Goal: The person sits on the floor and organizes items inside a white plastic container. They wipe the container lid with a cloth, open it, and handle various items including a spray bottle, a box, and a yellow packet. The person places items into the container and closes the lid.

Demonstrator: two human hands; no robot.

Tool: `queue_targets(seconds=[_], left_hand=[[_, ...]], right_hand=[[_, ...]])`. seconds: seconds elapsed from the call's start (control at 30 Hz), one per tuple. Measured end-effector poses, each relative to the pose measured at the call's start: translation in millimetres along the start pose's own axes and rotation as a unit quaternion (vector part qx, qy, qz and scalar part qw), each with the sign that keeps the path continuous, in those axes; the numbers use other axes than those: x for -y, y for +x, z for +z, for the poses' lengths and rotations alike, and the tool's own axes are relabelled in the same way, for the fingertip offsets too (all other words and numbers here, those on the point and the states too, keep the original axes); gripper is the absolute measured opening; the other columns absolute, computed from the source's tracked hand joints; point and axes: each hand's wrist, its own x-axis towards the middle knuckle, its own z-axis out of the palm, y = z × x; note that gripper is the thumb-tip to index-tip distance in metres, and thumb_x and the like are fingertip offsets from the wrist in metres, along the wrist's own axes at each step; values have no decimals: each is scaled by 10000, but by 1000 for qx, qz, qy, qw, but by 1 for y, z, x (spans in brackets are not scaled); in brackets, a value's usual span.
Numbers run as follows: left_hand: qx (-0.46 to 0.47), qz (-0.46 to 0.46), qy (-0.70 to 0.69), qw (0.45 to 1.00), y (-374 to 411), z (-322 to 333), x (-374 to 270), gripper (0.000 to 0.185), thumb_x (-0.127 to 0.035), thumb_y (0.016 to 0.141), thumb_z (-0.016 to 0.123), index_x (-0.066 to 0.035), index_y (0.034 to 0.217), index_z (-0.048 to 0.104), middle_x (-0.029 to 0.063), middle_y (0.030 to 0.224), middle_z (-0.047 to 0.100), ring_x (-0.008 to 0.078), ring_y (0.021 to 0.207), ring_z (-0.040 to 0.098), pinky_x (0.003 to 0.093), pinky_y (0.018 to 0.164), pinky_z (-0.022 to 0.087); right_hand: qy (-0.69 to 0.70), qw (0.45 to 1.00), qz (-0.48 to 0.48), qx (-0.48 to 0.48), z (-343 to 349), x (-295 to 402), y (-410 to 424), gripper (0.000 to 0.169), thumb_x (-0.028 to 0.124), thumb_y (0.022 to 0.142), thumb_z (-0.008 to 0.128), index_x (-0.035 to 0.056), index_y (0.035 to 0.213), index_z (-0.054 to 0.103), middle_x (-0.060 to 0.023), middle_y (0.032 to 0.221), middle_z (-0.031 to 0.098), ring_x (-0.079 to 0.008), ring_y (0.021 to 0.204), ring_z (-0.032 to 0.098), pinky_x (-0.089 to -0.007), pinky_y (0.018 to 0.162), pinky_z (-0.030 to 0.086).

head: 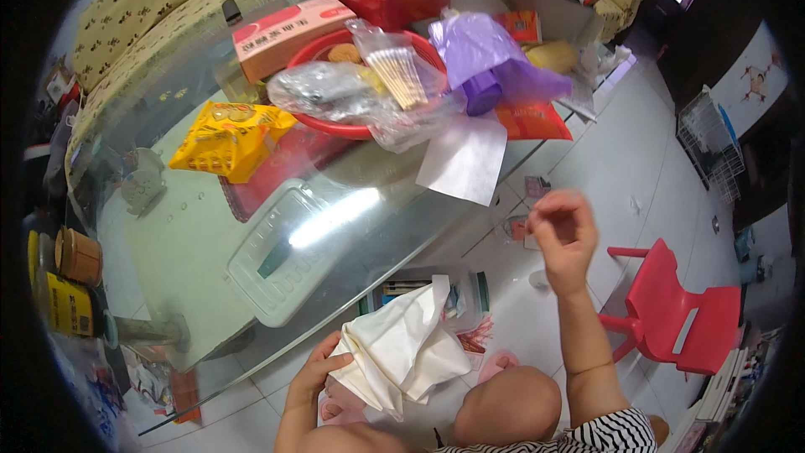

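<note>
My left hand (pixel 319 368) grips the left edge of a cream-white cloth (pixel 402 346), thumb on top. The cloth hangs in loose folds above my lap, in front of a clear plastic storage box (pixel 468 308) on the floor. My right hand (pixel 568 233) is raised to the right, well apart from the cloth, over the tiled floor. Its fingers are curled towards the thumb. Whether something thin is pinched between the fingertips is too small to tell.
A glass table (pixel 195 264) carries a white plastic lid (pixel 283 264), a yellow snack bag (pixel 229 138), a red basket (pixel 339 131) with cotton swabs (pixel 399 78), a purple plastic bag (pixel 484 50) and a white sheet (pixel 465 160). A red plastic chair (pixel 673 314) stands to the right.
</note>
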Motion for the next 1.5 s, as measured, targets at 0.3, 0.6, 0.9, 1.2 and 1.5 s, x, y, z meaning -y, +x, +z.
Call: queue_targets(seconds=[0.3, 0.6, 0.9, 1.2, 1.5], left_hand=[[-30, 67, -50, 996, -17, 14, -5, 656, -133, 752, 677, -16, 1354, 445, 122, 1230, 590, 243, 1124, 588, 347, 970, 460], [-4, 98, -58, 993, -19, 11, -1, 670, -189, 738, 652, 0, 1345, 439, 163, 1244, 574, 278, 1109, 593, 372, 951, 488], [-108, 108, -121, 981, -21, -39, 21, 675, -194, 738, 651, -1, 1348, 436, 165, 1248, 571, 281, 1109, 593, 375, 950, 489], [-174, 120, -140, 967, -19, -74, 25, 679, -200, 738, 649, -1, 1350, 432, 167, 1252, 568, 284, 1109, 592, 379, 950, 490], [-199, 114, -142, 963, -19, -83, 31, 684, -206, 738, 647, -1, 1353, 428, 169, 1256, 564, 286, 1109, 592, 382, 949, 491]], right_hand=[[-398, 865, -221, 212, 116, 83, 139, 252, 135, 816, 600, -49, 986, 625, -225, 910, 643, -379, 864, 630, -448, 761, 508], [-391, 883, -255, 37, 94, 74, 150, 268, 57, 853, 573, 32, 1105, 660, -168, 913, 690, -255, 765, 670, -333, 718, 515], [-82, 925, 190, 320, 16, 92, 2, 281, -7, 855, 628, 1, 1136, 643, -84, 995, 681, -116, 806, 636, -241, 661, 509], [-368, 829, 71, 415, 10, -120, -115, 242, 47, 804, 571, 44, 1035, 643, -161, 963, 647, -351, 890, 604, -429, 764, 500], [-400, 840, 54, 362, 16, -144, -97, 152, 34, 720, 594, 41, 867, 632, -130, 901, 655, -311, 856, 613, -410, 730, 513]])
